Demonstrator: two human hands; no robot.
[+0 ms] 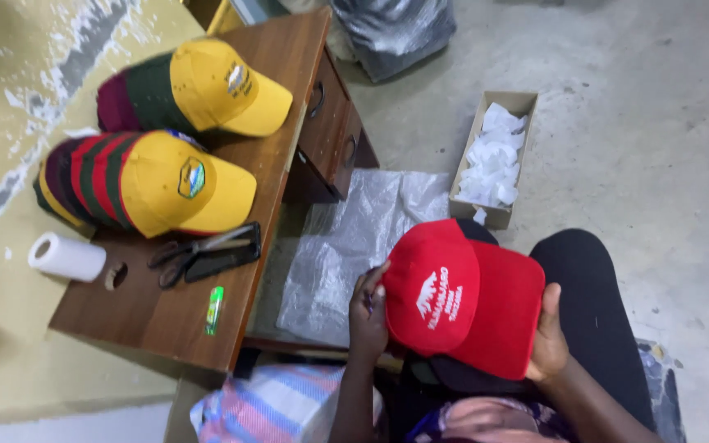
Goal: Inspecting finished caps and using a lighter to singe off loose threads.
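A red cap [461, 297] with white print on its front rests over my lap, held between both hands. My left hand [368, 310] grips the crown's left side, fingers curled at the edge. My right hand [548, 338] clasps the right rim of the brim. A black leg [596, 328] lies under the cap.
A wooden desk [166, 316] on the left carries two stacks of yellow-fronted striped caps [153, 182] [207, 86], scissors [176, 257], a dark phone [223, 254], a white paper roll [67, 257] and a green lighter [215, 309]. A clear plastic sheet [346, 238] and a cardboard box of white paper [494, 156] lie on the concrete floor.
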